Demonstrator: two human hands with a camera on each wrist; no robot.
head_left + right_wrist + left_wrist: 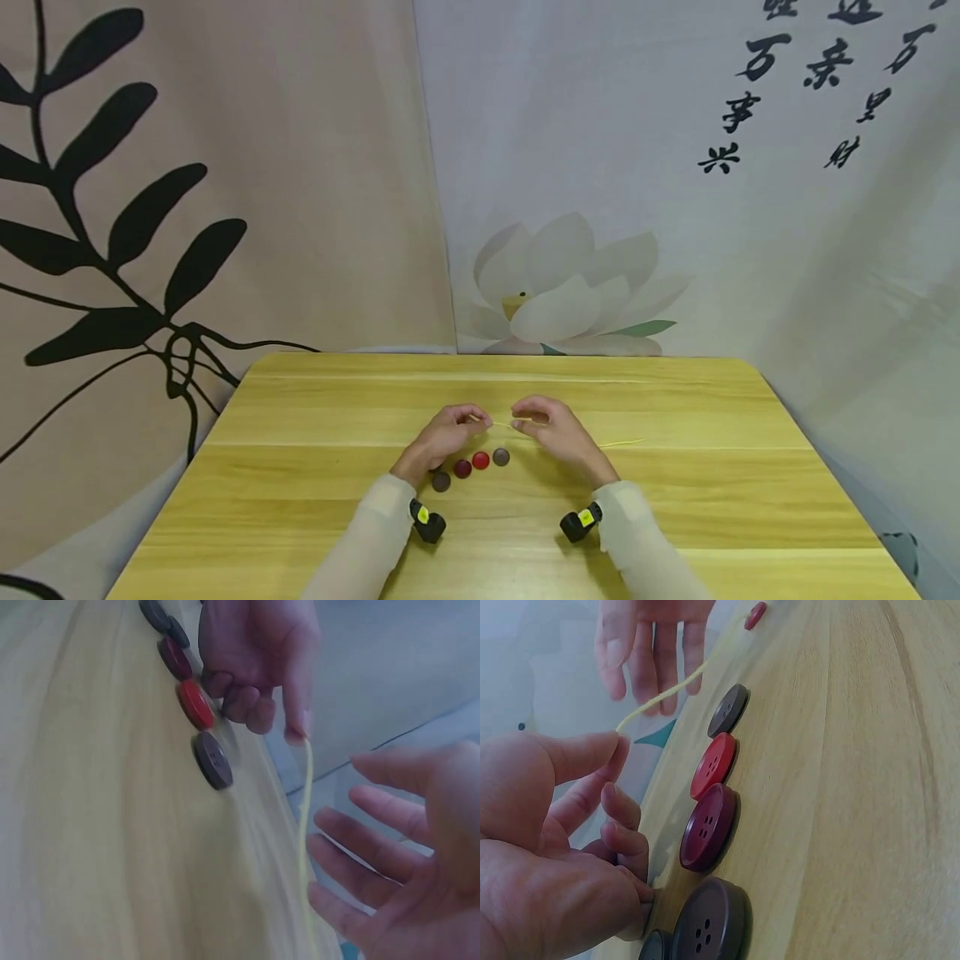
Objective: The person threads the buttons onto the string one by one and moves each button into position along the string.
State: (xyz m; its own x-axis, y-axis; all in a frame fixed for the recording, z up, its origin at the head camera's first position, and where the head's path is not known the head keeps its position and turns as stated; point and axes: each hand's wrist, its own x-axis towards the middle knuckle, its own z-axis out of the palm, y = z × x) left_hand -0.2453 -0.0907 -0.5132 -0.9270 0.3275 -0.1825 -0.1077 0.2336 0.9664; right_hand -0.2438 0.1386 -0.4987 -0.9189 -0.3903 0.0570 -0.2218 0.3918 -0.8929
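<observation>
Between thumb and index finger my left hand [448, 429] pinches the end of a thin yellow cord [667, 694]. The cord runs from the fingertips past my right hand [557, 427], whose fingers are loosely spread beside it in the right wrist view. On the table below the left hand is a curved row of round buttons: a grey-brown button [501, 457], a bright red button [481, 460], a maroon button [462, 468] and a dark brown button [441, 481]. A smaller dark button [655, 946] lies beside the brown one, partly hidden.
The wooden table [712, 500] spreads out around both hands. Farther along, a small red button [756, 616] lies by the cord in the left wrist view. The cord's far part [622, 442] rests on the table to the right. A printed curtain [337, 208] hangs behind.
</observation>
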